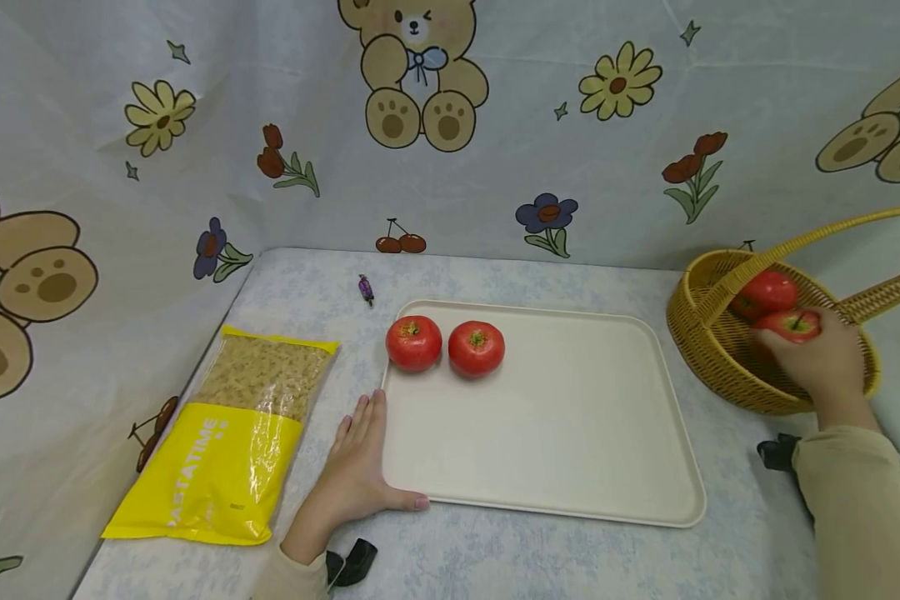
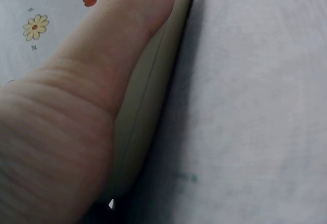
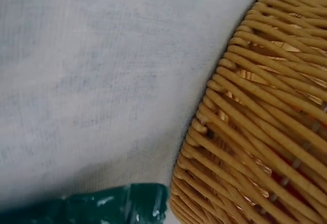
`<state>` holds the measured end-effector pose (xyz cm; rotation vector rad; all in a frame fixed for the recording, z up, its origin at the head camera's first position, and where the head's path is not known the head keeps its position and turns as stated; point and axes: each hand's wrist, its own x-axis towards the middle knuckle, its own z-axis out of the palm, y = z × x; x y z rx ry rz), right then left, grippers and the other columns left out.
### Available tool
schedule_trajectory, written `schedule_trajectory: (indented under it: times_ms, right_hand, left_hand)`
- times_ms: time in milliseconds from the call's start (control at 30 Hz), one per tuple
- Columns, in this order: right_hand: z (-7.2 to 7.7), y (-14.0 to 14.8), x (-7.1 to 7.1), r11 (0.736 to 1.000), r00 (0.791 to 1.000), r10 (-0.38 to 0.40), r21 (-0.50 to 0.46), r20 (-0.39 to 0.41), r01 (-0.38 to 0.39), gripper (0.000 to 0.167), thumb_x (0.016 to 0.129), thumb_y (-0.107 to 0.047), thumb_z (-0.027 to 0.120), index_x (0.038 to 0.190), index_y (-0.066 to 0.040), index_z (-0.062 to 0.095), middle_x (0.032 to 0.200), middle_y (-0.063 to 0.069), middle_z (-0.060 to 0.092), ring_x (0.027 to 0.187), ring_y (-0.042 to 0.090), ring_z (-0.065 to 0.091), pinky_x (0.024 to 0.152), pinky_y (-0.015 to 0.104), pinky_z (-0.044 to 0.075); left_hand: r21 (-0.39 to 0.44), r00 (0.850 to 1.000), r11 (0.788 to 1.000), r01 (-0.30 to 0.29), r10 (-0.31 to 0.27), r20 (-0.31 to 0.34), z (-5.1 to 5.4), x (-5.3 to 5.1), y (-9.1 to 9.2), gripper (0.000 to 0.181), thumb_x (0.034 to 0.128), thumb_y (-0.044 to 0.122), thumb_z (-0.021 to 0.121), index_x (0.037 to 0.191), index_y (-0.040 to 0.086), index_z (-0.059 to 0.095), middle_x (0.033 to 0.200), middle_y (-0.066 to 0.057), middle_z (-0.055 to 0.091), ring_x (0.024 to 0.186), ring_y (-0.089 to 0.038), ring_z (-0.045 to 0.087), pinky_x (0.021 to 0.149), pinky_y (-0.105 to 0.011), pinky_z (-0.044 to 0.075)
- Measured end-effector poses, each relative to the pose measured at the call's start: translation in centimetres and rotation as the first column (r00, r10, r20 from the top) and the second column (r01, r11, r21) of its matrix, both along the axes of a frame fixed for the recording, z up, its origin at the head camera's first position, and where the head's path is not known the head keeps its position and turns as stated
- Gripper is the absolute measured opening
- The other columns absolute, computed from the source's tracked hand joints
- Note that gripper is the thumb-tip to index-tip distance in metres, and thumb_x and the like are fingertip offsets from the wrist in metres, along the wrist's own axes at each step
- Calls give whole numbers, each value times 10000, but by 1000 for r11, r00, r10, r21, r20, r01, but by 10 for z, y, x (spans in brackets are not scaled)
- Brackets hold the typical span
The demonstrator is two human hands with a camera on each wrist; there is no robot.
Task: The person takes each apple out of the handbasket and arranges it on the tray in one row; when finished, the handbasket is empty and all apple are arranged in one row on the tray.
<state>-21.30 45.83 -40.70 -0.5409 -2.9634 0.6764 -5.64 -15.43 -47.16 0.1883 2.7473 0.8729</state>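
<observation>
In the head view my left hand (image 1: 360,467) rests at the near left corner of a cream rectangular tray (image 1: 555,433), fingers straight along its left side and thumb at its front edge. The left wrist view shows the thumb (image 2: 122,35) against the tray's outer wall (image 2: 145,96). Two tomatoes (image 1: 413,342) (image 1: 476,348) sit side by side at the tray's far left. Inside a wicker basket (image 1: 701,350) on the right, my right hand (image 1: 828,358) grips a red apple (image 1: 793,325). Another round red fruit (image 1: 768,293) lies behind it. Only woven wall (image 3: 255,117) shows in the right wrist view.
A yellow pasta bag (image 1: 225,450) lies left of the tray. Behind the tray is a small purple object (image 1: 366,289). The basket's tall handle (image 1: 832,229) arches over its opening. A patterned cloth (image 1: 450,192) hangs along the back.
</observation>
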Motion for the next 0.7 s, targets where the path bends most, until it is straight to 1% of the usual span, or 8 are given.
schedule_trajectory:
  times_ms: [100,200,300,400,533,600,700]
  right_hand:
    - [5,-6,4,995,996,-91,-35,-13,90,993,905,-570,567,1555,46,136,1457,426,229,1274,587,281,920,678,337]
    - [10,-13,9,982,983,-179,-72,-36,176,1001,889,-583,570,1574,-9,118,1527,372,184,1314,558,283,978,674,346]
    - [16,-20,17,970,973,-226,-108,-51,220,989,887,-588,562,1586,-60,102,1563,325,146,1342,536,276,1012,683,358]
    - [25,-31,27,964,968,-245,-125,-60,236,966,892,-587,555,1595,-105,101,1578,304,142,1359,523,270,1006,697,369]
    - [43,-51,42,961,965,-252,-139,-74,240,925,904,-580,550,1598,-138,127,1598,267,148,1390,497,259,1020,696,392]
    - [54,-62,50,964,968,-237,-141,-82,224,911,911,-567,557,1597,-137,139,1610,250,152,1404,484,253,1034,700,391]
    - [68,-79,62,976,976,-192,-123,-99,180,892,920,-533,582,1595,-136,156,1611,247,177,1398,479,259,1027,706,399]
  left_hand:
    - [0,1000,1000,0,0,-2,-1,0,0,1625,464,809,810,1582,76,-114,1673,-117,-95,1558,-296,-77,1237,-569,-32]
    - [2,1000,1000,-2,2,-4,-1,0,0,1624,465,805,814,1583,79,-114,1674,-113,-94,1558,-293,-76,1237,-567,-34]
    - [4,1000,1000,-2,2,-3,-1,0,0,1623,465,803,815,1584,81,-112,1674,-111,-92,1558,-293,-75,1237,-568,-35]
    - [1,1000,1000,0,0,0,-1,0,0,1622,465,812,807,1583,84,-115,1674,-111,-95,1558,-294,-77,1236,-571,-36]
    - [-1,1000,1000,1,-1,2,-1,0,0,1623,463,823,798,1583,87,-118,1673,-110,-99,1558,-293,-81,1236,-570,-39]
    - [-1,1000,1000,0,0,2,-2,0,0,1625,461,829,794,1583,89,-119,1673,-108,-102,1558,-293,-83,1236,-569,-40]
    - [-6,1000,1000,0,0,1,-2,0,0,1626,458,842,782,1584,88,-117,1673,-113,-100,1558,-298,-78,1234,-574,-35]
